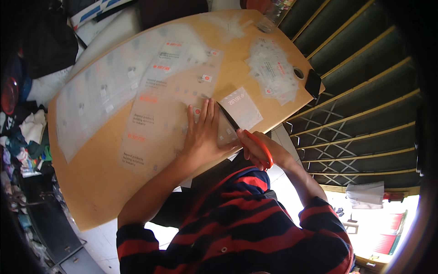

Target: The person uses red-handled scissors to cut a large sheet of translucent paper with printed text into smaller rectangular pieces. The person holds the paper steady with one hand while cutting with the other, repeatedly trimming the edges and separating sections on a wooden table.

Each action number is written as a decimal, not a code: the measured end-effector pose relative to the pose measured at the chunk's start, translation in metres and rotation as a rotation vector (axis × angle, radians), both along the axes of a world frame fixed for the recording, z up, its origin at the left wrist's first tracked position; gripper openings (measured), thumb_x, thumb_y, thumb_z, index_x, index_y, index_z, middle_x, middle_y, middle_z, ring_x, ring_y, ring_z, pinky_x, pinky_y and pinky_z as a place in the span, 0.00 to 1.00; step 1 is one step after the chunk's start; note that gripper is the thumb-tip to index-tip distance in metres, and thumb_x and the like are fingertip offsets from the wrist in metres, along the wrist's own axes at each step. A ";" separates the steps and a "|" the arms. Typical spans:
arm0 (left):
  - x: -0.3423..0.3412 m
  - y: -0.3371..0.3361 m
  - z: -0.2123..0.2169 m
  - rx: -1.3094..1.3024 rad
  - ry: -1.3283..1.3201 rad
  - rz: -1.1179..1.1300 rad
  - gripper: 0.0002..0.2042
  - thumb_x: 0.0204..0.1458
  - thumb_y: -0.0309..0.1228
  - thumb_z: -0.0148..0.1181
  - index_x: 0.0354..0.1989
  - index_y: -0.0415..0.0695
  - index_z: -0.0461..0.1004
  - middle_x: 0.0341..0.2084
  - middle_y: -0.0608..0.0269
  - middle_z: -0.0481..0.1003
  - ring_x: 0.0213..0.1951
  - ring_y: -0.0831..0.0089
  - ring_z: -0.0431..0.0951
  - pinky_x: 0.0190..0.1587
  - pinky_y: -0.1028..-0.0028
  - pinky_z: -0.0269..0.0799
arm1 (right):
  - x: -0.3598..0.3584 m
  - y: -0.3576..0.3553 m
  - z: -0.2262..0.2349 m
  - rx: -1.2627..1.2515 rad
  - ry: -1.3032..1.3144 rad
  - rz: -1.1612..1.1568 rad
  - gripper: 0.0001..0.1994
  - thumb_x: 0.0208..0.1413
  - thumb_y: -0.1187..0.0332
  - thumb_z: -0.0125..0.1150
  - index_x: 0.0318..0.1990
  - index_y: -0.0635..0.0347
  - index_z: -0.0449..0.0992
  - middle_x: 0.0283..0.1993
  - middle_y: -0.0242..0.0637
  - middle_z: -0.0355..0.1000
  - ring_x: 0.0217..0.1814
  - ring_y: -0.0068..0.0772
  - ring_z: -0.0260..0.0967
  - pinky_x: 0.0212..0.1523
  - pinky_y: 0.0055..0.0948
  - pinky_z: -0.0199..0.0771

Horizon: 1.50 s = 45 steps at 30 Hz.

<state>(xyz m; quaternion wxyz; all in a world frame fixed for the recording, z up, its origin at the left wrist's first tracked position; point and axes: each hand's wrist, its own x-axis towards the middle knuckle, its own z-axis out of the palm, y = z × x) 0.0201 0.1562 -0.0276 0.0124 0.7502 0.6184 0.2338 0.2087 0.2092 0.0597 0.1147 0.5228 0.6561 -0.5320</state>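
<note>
My left hand (204, 132) lies flat with fingers stretched out on a long sheet of clear printed plastic film (153, 107), near its right edge. My right hand (260, 150) grips the orange handles of a pair of scissors (262, 145). Their dark blades (229, 117) point up and left along the film's right edge, close to my left fingertips. Just right of the blades lies a separate square piece of printed film (240, 108). Whether the blades are parted is hard to make out.
More long film strips (98, 89) cover the left of the wooden table (86, 192). At the right sits a loose pile of cut film pieces (273, 68), beside a tape roll (298, 72) and a black phone (313, 84). A folding metal gate (356, 100) stands beyond the right edge.
</note>
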 end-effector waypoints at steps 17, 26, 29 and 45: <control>0.009 -0.003 -0.003 -0.005 0.018 -0.123 0.53 0.48 0.62 0.59 0.65 0.21 0.50 0.67 0.28 0.51 0.72 0.42 0.47 0.68 0.41 0.42 | 0.011 0.016 0.001 0.077 0.005 0.083 0.45 0.60 0.30 0.37 0.15 0.71 0.69 0.11 0.40 0.65 0.12 0.33 0.69 0.15 0.29 0.71; -0.021 0.000 0.029 -0.051 0.002 -0.166 0.39 0.55 0.52 0.58 0.64 0.30 0.60 0.63 0.36 0.61 0.70 0.44 0.53 0.68 0.42 0.42 | 0.026 0.001 0.003 0.140 0.253 -0.021 0.40 0.62 0.35 0.44 0.21 0.73 0.74 0.11 0.38 0.66 0.11 0.30 0.68 0.14 0.26 0.69; -0.037 -0.009 0.101 -0.074 -0.369 -0.325 0.29 0.58 0.44 0.56 0.62 0.35 0.67 0.55 0.41 0.71 0.61 0.46 0.67 0.66 0.50 0.55 | 0.040 -0.018 -0.004 0.227 0.440 -0.056 0.35 0.65 0.41 0.45 0.27 0.73 0.76 0.12 0.37 0.66 0.11 0.29 0.68 0.14 0.26 0.68; -0.019 -0.102 0.240 0.191 -0.224 -0.320 0.14 0.54 0.41 0.53 0.37 0.44 0.76 0.16 0.69 0.73 0.18 0.71 0.73 0.30 0.70 0.76 | 0.078 -0.058 -0.058 0.132 0.544 -0.107 0.28 0.67 0.49 0.48 0.28 0.68 0.75 0.12 0.31 0.63 0.12 0.22 0.65 0.16 0.26 0.64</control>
